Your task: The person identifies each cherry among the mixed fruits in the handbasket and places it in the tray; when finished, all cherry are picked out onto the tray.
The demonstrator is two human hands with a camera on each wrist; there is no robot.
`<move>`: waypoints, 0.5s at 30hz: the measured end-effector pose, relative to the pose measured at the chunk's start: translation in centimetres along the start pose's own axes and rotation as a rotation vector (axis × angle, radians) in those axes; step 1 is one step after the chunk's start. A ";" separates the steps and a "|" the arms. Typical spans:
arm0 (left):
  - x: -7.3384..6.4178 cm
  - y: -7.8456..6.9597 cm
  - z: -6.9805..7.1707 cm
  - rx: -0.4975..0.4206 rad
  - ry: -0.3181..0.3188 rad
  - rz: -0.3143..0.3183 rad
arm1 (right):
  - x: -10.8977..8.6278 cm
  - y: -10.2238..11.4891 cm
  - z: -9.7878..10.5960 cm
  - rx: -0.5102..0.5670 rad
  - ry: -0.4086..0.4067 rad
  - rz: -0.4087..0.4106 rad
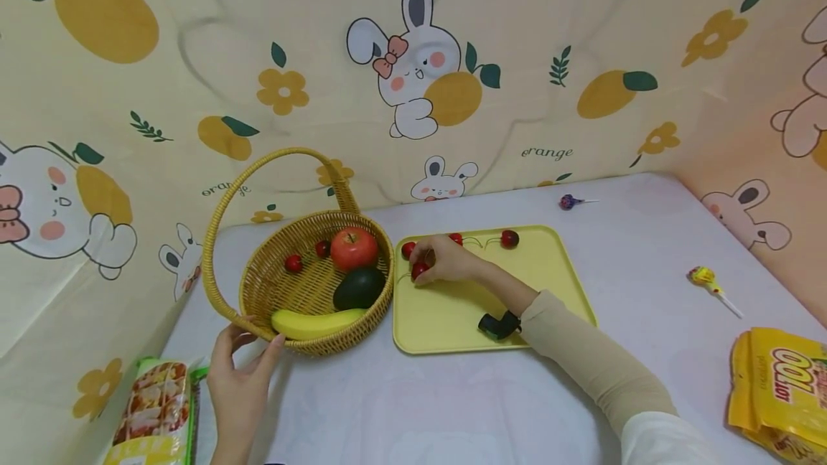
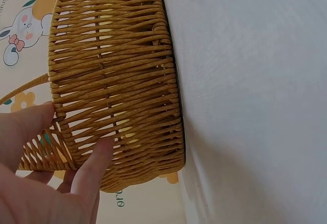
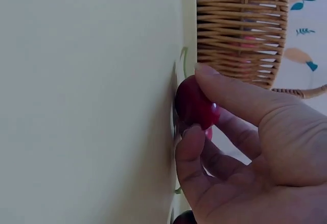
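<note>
With thumb and fingertips, my right hand (image 1: 449, 260) pinches a dark red cherry (image 3: 195, 102) low over the left part of the yellow tray (image 1: 446, 321). Its thin green stem shows in the right wrist view. Other cherries lie near the tray's back edge, one (image 1: 510, 239) toward the right. My left hand (image 1: 240, 372) holds the woven basket (image 2: 117, 81) at its rim, by the foot of the tall handle (image 1: 212, 264). Inside the basket are a red apple (image 1: 354, 249), a dark green avocado (image 1: 359, 288), a banana (image 1: 316, 323) and two cherries (image 1: 293, 263).
A small black curved object (image 1: 497, 326) lies on the tray by my right forearm. Two lollipops, one purple (image 1: 568, 202) and one yellow (image 1: 703, 276), lie right of the tray. Yellow snack packaging (image 1: 775, 393) stands front right, and a green-edged food bag (image 1: 155, 407) front left.
</note>
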State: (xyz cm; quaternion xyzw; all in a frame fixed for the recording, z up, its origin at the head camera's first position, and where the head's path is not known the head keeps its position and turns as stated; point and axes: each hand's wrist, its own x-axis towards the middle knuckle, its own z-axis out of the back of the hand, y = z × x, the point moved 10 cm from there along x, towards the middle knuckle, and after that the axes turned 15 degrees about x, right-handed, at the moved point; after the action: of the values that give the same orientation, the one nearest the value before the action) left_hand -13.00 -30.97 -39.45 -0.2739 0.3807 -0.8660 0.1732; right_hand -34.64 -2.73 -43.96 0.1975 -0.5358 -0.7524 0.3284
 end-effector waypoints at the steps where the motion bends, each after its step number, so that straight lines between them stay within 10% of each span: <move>1: 0.0 0.0 0.0 -0.003 0.000 -0.001 | 0.0 0.0 0.0 0.002 -0.001 0.001; 8: 0.0 -0.3 -0.1 -0.020 -0.006 -0.023 | -0.5 1.5 0.6 -0.043 0.004 -0.032; 15: 0.0 0.0 0.1 -0.022 -0.010 -0.019 | 1.9 10.8 1.7 -0.034 -0.071 0.185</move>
State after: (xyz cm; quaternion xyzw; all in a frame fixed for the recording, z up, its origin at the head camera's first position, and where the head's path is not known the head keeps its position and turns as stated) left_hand -12.95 -30.97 -39.42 -0.2837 0.3868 -0.8620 0.1637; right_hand -34.00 -5.16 -33.11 0.1147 -0.5500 -0.7345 0.3806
